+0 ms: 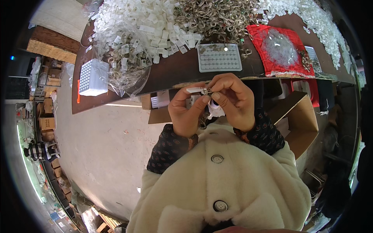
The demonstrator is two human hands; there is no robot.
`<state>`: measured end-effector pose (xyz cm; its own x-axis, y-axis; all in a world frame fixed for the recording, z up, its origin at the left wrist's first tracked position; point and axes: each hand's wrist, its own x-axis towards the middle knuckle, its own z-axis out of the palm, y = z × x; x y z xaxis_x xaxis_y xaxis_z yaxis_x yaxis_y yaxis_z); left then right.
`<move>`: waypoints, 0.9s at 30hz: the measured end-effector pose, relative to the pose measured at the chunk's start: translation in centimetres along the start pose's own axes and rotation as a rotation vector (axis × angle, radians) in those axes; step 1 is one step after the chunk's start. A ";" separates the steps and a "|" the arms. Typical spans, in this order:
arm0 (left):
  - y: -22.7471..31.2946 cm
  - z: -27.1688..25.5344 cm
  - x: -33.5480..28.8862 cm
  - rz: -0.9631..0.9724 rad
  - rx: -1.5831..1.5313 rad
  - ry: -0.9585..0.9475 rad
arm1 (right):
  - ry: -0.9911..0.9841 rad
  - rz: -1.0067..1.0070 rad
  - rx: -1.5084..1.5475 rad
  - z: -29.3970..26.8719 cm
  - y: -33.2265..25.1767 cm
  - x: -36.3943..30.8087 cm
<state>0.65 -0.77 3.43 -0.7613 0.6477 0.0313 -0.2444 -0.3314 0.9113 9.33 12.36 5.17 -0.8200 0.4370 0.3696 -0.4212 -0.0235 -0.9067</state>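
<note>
Both my hands are raised in front of my chest, just off the table's near edge, with their fingertips almost meeting. Thumb and index finger of my left hand [185, 112] pinch a small white tag [193, 90]. My right hand [236, 101] pinches a small metallic piece [207, 92] at the tag's right end; its exact kind is too small to make out. A brownish metallic loop [203, 122] hangs below my left thumb, and how it joins the piece is hidden by my fingers.
On the brown table [163, 79] lie heaped white tags [136, 19] and a pile of metallic loops [217, 17]. A pale compartment tray [219, 64], a red cloth [258, 39] with clear plastic, stacked white trays [94, 77] and a filled clear bag [130, 73] are near. A cardboard box [305, 120] stands below right.
</note>
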 end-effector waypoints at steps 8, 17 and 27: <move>-0.3 -0.4 0.2 0.023 -0.073 0.063 | 0.060 -0.093 -0.287 -0.5 -0.5 0.5; -0.8 -0.5 0.4 0.057 0.017 0.003 | 0.030 -0.090 -0.519 -0.5 -0.6 0.8; -1.3 -0.7 0.3 0.214 -0.068 -0.012 | 0.026 0.034 -0.444 -0.7 -1.1 0.3</move>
<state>0.36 -0.59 1.97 -0.7933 0.5653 0.2263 -0.1180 -0.5072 0.8537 9.85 13.19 6.14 -0.8185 0.4649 0.3376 -0.1822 0.3472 -0.9199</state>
